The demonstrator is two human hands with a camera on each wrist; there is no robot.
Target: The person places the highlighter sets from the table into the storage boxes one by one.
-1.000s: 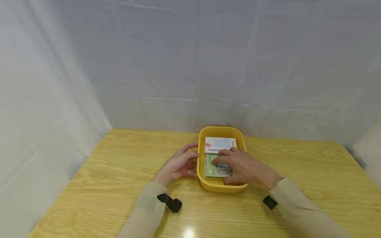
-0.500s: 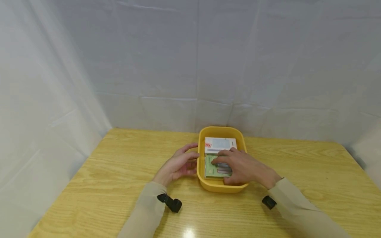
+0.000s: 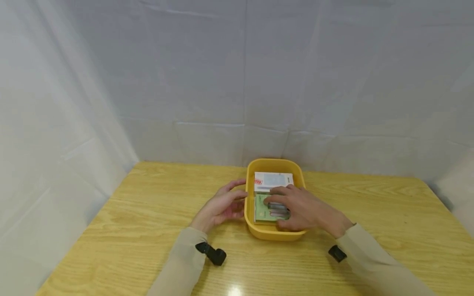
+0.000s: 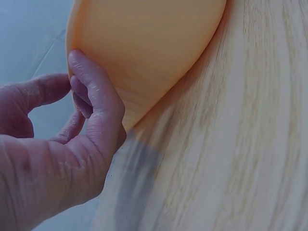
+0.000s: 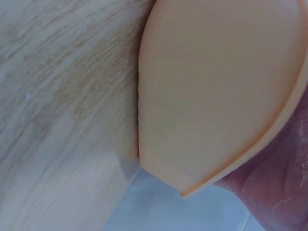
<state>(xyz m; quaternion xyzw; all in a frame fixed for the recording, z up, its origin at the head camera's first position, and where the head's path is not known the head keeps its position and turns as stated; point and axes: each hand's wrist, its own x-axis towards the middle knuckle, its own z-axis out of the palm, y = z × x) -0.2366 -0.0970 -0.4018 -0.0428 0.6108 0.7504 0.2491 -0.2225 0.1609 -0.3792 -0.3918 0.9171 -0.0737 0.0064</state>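
Observation:
A yellow plastic bin (image 3: pixel 275 235) stands near the far edge of the table. Inside it lie a white box (image 3: pixel 274 179) with a red stamp and, nearer me, a green box (image 3: pixel 262 209). Grey and pinkish bar shapes show on the green box; whether they are print or loose pieces is unclear. With spread, bent fingers, my right hand (image 3: pixel 305 207) reaches over the bin's right rim and rests on the green box, covering its right part. My left hand (image 3: pixel 222 204) touches the bin's left wall and rim with loosely bent fingers, plain in the left wrist view.
The wooden table (image 3: pixel 148 218) carries the bin, with bare wood on both sides. Behind it hangs a pale sheet (image 3: pixel 207 82), close to the bin's far wall. In the right wrist view, the bin's outer wall (image 5: pixel 211 86) fills much of the frame.
Both hands keep nearly the same place over the last second. The boxes and bin show only a very slight shift in the picture.

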